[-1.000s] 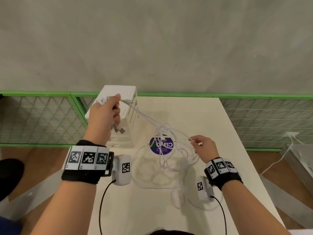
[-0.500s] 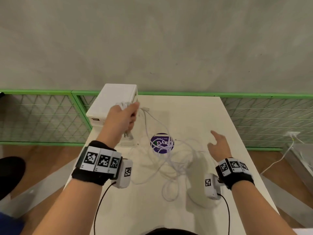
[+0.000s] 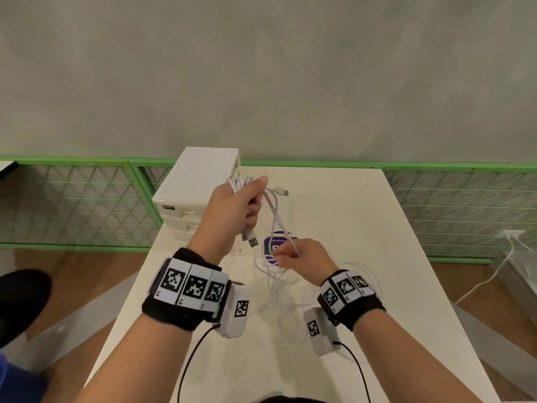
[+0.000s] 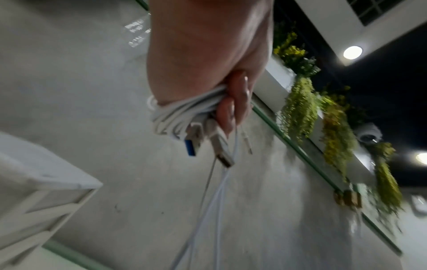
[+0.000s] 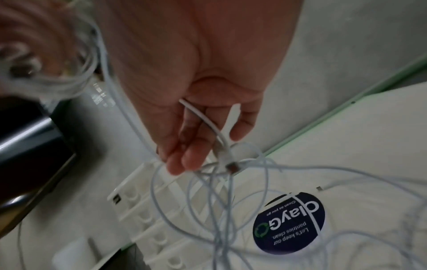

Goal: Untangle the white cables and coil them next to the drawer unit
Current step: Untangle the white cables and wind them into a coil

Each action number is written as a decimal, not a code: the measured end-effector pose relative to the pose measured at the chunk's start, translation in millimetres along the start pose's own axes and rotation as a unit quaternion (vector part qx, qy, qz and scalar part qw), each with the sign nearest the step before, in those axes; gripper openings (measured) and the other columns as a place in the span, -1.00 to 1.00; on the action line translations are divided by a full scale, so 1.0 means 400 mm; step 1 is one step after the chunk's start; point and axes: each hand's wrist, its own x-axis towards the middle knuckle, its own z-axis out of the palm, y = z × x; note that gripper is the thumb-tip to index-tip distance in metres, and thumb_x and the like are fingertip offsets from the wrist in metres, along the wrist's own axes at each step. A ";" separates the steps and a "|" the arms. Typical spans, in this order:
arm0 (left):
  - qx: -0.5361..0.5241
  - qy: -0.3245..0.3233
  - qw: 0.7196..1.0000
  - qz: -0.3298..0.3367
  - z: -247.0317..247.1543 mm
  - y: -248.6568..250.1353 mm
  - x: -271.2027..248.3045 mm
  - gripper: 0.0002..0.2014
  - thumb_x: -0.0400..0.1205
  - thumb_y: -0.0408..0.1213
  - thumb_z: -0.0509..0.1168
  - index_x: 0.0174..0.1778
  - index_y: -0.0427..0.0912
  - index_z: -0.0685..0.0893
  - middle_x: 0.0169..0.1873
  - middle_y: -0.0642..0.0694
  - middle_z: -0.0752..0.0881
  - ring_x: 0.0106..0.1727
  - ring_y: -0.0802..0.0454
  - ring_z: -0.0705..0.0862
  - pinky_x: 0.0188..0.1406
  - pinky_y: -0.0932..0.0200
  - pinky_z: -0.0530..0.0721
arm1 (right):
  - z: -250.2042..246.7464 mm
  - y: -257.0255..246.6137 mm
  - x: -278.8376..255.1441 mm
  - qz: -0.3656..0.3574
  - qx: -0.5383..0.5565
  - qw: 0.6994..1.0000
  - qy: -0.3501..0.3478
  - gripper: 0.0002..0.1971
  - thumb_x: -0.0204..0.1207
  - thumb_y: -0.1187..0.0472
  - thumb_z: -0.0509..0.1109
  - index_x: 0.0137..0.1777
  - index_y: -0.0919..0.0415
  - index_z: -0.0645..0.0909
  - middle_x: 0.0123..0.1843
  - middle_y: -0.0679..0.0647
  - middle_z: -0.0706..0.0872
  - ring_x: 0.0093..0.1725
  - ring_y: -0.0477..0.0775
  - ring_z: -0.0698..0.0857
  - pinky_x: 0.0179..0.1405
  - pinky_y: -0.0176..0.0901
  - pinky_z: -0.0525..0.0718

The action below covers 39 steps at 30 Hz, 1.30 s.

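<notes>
My left hand (image 3: 247, 199) is raised beside the white drawer unit (image 3: 197, 181) and grips a bundle of white cables (image 4: 175, 117). USB plugs (image 4: 208, 144) stick out of the fist. Strands (image 3: 274, 216) hang from it down to my right hand (image 3: 286, 254), which pinches one cable near its small plug (image 5: 225, 155) above the table. Below it, loose tangled cable loops (image 3: 279, 286) lie on the white table (image 3: 377, 257), over a round purple sticker (image 5: 289, 224).
The drawer unit stands at the table's back left corner against a green mesh railing (image 3: 72, 199) and a grey wall. Another white cable (image 3: 494, 274) runs along the floor on the right. Wooden floor lies on both sides of the table.
My right hand, open and off the cables half a second ago, has moved left and taken hold of a strand. The left hand has lifted its bundle slightly higher.
</notes>
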 end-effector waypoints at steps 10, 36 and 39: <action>0.114 0.038 0.993 -0.003 -0.022 -0.045 0.013 -0.57 0.63 -0.10 0.35 -0.50 -0.14 0.40 -0.72 0.10 0.37 -0.66 0.13 0.25 -0.69 0.34 0.26 | -0.089 0.040 0.011 -0.065 -0.049 0.993 0.089 -0.69 0.47 0.49 0.34 -0.06 0.08 0.76 0.15 -0.08 0.53 0.10 -0.05 0.61 0.17 -0.24 0.56; 0.063 0.072 0.982 0.166 0.032 0.023 0.041 -0.62 0.72 -0.08 0.19 -0.35 -0.25 0.54 -0.58 -0.02 0.56 -0.62 0.06 0.33 -0.66 0.24 0.28 | -0.003 0.086 -0.017 -0.004 0.136 0.987 0.082 -0.90 0.53 0.28 0.40 -0.14 0.11 0.74 -0.25 -0.05 0.76 -0.23 -0.23 0.71 -0.07 -0.28 0.59; 0.131 0.125 0.976 0.118 -0.004 -0.030 0.062 -0.64 0.67 -0.02 0.28 -0.35 -0.16 0.70 -0.57 -0.14 0.58 -0.69 0.11 0.32 -0.74 0.32 0.28 | -0.048 0.040 -0.014 -0.050 0.155 0.980 0.117 -0.80 0.64 0.33 0.23 -0.03 0.08 0.66 -0.41 0.09 0.67 -0.39 0.00 0.66 -0.13 0.03 0.69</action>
